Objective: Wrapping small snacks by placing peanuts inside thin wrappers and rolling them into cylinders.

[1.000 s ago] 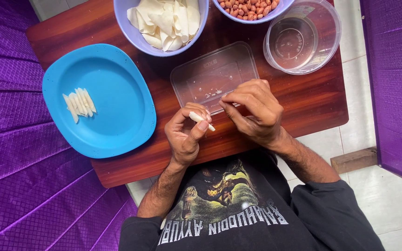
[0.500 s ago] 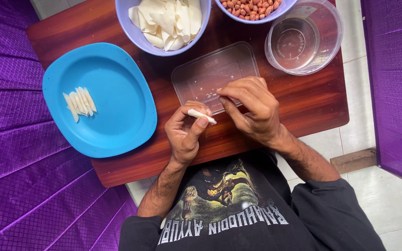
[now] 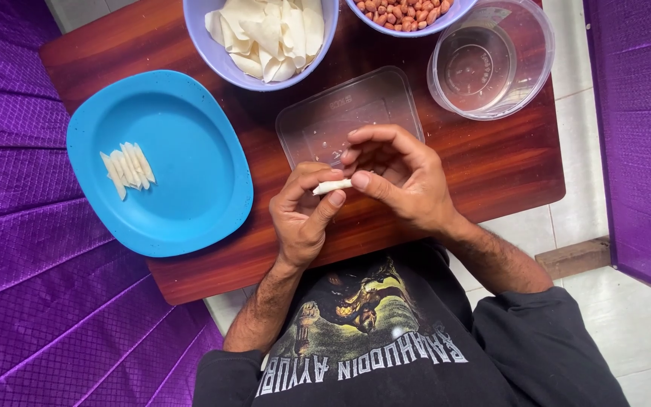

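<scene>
A dark wooden table is seen from above, flanked by purple cushions. On it a blue plate is set at the left, bearing a row of small white rolls laid side by side. A lavender bowl of pale wrappers and a second bowl of peanuts are placed at the far edge, with a clear round tub at the right and a clear flat lid in the middle. Above the lid's near edge a thin white roll is held level. It is pinched at its left end by the thumb and fingers of the left hand, while its right end is covered by the closed fingertips of the right hand.
</scene>
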